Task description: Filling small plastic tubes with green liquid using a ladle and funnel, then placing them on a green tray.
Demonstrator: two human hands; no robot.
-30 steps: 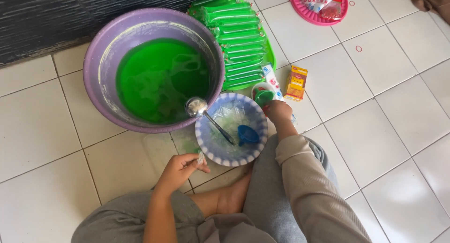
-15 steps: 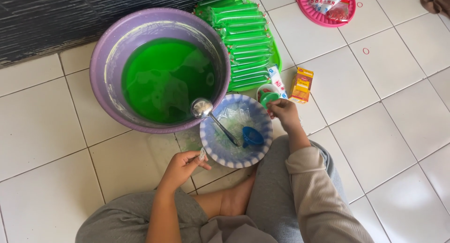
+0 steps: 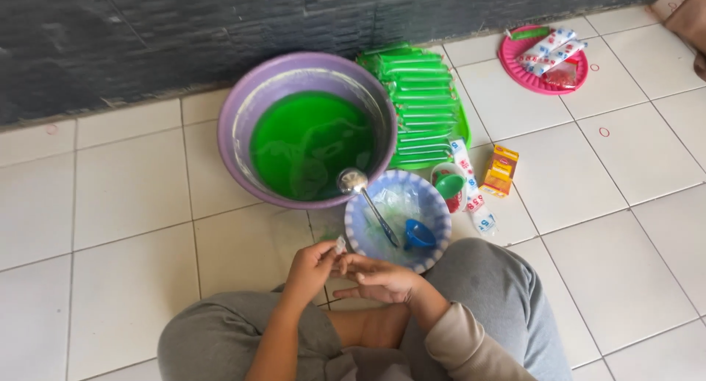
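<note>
Plastic sleeve (image 3: 340, 244) lower centre, pinched in my left hand (image 3: 312, 267) | right hand (image 3: 379, 278) fingers working its mouth, beside blue bowl (image 3: 398, 219) | ladle (image 3: 368, 201) resting there for filling | green liquid basin (image 3: 309, 131) upper centre.

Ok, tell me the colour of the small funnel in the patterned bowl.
Blue funnel, seen in the head view.

Grey trousers (image 3: 507, 293) cover both legs beside the blue bowl (image 3: 434, 204); the right arm wears a beige sleeve (image 3: 463, 348), the left forearm is bare.
</note>
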